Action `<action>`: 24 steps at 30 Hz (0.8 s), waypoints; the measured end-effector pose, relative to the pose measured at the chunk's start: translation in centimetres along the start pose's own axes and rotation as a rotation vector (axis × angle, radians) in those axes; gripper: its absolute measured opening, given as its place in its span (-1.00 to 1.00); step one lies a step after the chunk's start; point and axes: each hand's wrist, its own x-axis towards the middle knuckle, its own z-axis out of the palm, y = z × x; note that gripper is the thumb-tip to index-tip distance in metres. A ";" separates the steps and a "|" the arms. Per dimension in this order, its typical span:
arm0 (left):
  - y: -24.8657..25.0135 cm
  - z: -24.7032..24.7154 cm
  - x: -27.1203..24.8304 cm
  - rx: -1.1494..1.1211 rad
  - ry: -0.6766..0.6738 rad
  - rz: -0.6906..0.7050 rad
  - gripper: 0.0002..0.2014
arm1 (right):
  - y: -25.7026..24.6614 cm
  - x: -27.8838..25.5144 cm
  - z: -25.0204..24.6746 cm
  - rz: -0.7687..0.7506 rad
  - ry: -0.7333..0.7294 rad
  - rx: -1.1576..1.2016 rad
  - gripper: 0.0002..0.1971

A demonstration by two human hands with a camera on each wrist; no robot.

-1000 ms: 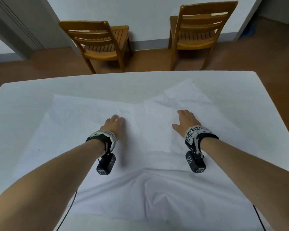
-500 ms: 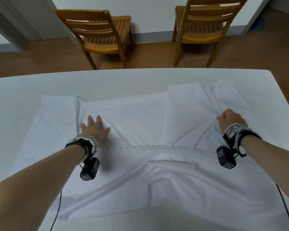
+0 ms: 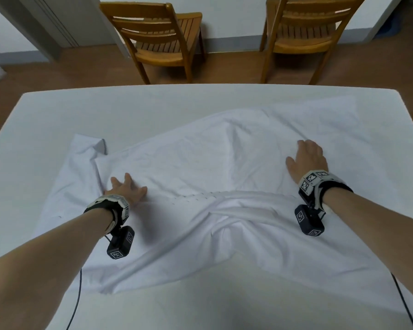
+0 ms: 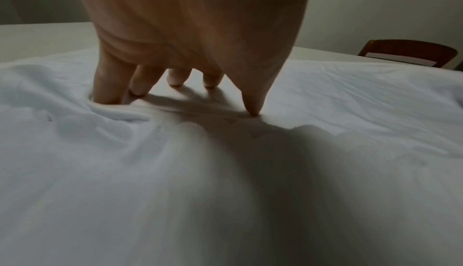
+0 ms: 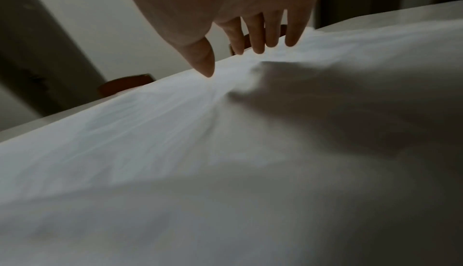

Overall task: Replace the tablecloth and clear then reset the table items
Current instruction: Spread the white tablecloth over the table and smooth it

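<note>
A white tablecloth (image 3: 200, 163) lies rumpled and partly unfolded on the white table (image 3: 129, 106). My left hand (image 3: 126, 189) presses flat on its left part beside a raised fold, fingers (image 4: 107, 84) straight and spread on the cloth (image 4: 225, 171). My right hand (image 3: 306, 160) lies flat on the right part, fingers (image 5: 258, 36) straight and touching the cloth (image 5: 200, 151). A ridge of cloth runs between the hands. The cloth's left corner (image 3: 88, 144) is folded over. No table items are in view.
Two wooden chairs (image 3: 162, 41) (image 3: 303, 32) stand on the brown floor beyond the table's far edge, against a white wall. Bare table shows at the far side and left. Wrist cables hang off the near edge.
Both hands have slid apart across the cloth, the left to the left and the right to the right, spreading it wider. The right hand's fingers now lie flatter.
</note>
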 end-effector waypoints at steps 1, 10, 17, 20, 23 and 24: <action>-0.6 0.4 -0.6 -0.002 -0.010 -0.008 -0.10 | -1.4 -0.9 0.6 -0.059 -0.033 -0.006 -0.41; -10.6 2.8 -4.1 -0.065 -0.067 -0.182 -0.07 | -12.5 -6.5 6.1 -0.155 -0.420 -0.087 -0.33; -20.1 0.2 1.4 -0.045 -0.092 -0.258 -0.09 | -23.6 -4.6 8.7 -0.215 -0.439 -0.148 -0.32; -25.8 -0.4 3.7 -0.048 -0.107 -0.260 -0.09 | -30.7 -3.4 10.1 -0.296 -0.446 -0.181 -0.34; -30.3 -0.5 4.0 -0.041 -0.118 -0.246 -0.07 | -36.6 -3.4 11.6 -0.373 -0.466 -0.218 -0.34; -31.4 -0.5 3.9 -0.045 -0.132 -0.243 -0.07 | -38.1 -3.6 11.9 -0.388 -0.475 -0.227 -0.33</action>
